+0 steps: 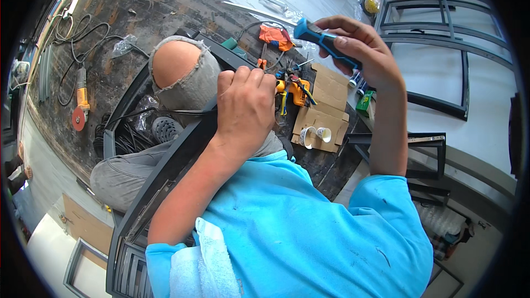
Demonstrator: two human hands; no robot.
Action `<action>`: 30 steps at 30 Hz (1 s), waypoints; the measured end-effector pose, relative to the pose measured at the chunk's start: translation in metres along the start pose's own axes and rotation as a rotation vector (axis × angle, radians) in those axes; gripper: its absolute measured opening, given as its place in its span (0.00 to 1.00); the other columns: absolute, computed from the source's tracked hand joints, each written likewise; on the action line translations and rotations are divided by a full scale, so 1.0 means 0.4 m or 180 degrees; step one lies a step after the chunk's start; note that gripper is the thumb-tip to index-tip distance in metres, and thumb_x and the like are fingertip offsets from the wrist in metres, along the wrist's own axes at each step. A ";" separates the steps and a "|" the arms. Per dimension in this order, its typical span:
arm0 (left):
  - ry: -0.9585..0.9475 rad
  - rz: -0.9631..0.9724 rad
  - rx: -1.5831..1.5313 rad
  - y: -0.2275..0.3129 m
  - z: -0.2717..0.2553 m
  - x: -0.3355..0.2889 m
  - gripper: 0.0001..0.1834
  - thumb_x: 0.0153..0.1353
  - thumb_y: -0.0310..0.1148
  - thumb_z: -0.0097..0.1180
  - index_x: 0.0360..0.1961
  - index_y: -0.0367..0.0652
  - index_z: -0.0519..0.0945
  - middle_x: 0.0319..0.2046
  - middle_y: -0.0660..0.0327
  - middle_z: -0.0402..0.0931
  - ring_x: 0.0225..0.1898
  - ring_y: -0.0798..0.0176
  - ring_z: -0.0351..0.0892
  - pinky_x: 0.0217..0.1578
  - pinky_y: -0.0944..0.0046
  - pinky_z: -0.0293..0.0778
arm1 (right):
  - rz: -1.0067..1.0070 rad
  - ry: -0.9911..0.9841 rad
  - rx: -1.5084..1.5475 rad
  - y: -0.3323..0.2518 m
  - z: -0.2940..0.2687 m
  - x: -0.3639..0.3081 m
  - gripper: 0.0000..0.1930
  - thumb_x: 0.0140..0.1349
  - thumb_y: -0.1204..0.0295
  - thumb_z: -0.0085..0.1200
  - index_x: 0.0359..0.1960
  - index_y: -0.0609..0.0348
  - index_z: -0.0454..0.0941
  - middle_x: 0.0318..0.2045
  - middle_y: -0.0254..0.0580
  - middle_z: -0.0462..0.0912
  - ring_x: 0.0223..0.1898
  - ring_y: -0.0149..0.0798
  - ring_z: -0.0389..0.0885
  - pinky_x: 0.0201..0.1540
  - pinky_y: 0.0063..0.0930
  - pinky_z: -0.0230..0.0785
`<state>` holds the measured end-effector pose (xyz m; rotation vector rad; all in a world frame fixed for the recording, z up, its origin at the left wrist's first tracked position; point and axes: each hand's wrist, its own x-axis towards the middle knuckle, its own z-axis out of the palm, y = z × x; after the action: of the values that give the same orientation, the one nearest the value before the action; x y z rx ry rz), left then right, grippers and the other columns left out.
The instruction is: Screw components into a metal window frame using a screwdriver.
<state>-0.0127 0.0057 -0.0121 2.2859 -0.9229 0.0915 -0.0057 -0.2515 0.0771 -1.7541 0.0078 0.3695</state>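
Note:
My right hand (361, 49) is raised at the upper right, its fingers wrapped round a blue-and-black utility knife (323, 41). The knife tilts, with its blue end toward the upper left. My left hand (247, 105) is closed at the bar of a dark grey metal frame (157, 190) that lies across my lap. A thin black strip (190, 112) runs toward that hand from the left. The fingertips are hidden beneath the knuckles, so what they pinch does not show.
An angle grinder (82, 96) with a red disc and a cord lies on the dark floor at left. Beyond my left hand are pliers (262, 62), a yellow tool (298, 92), an orange bag (276, 37), and cardboard (331, 85) with paper cups (308, 137). Metal frames (448, 22) stand at right.

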 end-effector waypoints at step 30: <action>0.0051 -0.0205 0.0339 0.002 -0.065 -0.108 0.12 0.57 0.32 0.68 0.42 0.42 0.85 0.34 0.62 0.79 0.40 0.57 0.77 0.46 0.55 0.64 | -0.0379 0.0503 0.1064 0.082 0.215 0.041 0.22 0.67 0.65 0.64 0.56 0.62 0.72 0.43 0.48 0.85 0.42 0.37 0.86 0.45 0.33 0.78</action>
<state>-0.0411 0.0466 -0.0042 2.4074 -0.8539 0.1338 -0.0176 -0.1735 0.0272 -1.4407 0.0741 0.1320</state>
